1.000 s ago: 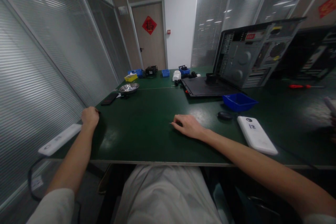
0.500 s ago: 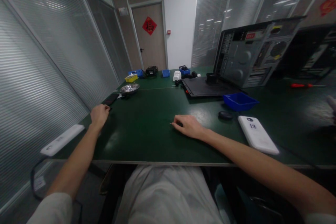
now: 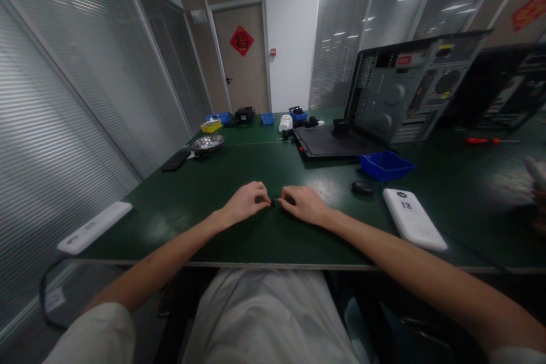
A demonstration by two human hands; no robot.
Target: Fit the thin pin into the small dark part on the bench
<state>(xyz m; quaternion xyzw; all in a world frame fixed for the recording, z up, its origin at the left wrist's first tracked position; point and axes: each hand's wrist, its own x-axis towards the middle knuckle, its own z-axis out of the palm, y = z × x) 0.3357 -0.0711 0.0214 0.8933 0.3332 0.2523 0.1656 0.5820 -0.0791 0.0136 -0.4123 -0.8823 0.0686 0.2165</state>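
Observation:
Both hands meet at the middle of the green table (image 3: 222, 176), fingertips almost touching. My left hand (image 3: 248, 201) is closed in a pinch on a small dark piece (image 3: 272, 203), too small to name. Facing it, my right hand (image 3: 307, 203) pinches a tiny thin light-coloured piece (image 3: 277, 200) whose kind I cannot make out. The two pieces are very close together; whether they touch does not show. To the right of my right hand lies a black computer mouse (image 3: 362, 187), beside a white power bank-like block (image 3: 413, 219) marked 18.
A blue tray (image 3: 386, 166) stands at right, near a black panel (image 3: 328, 143) and an open computer case (image 3: 405, 91). A red screwdriver (image 3: 490, 141) lies farther right. At left are a metal bowl (image 3: 207, 143), a phone (image 3: 176, 161) and another white block (image 3: 96, 227). Another person's hand (image 3: 538, 182) shows at the right edge.
My left hand has moved right from beside the phone to the table's middle, bringing its small dark piece up to my right hand. My right hand has stayed nearly still.

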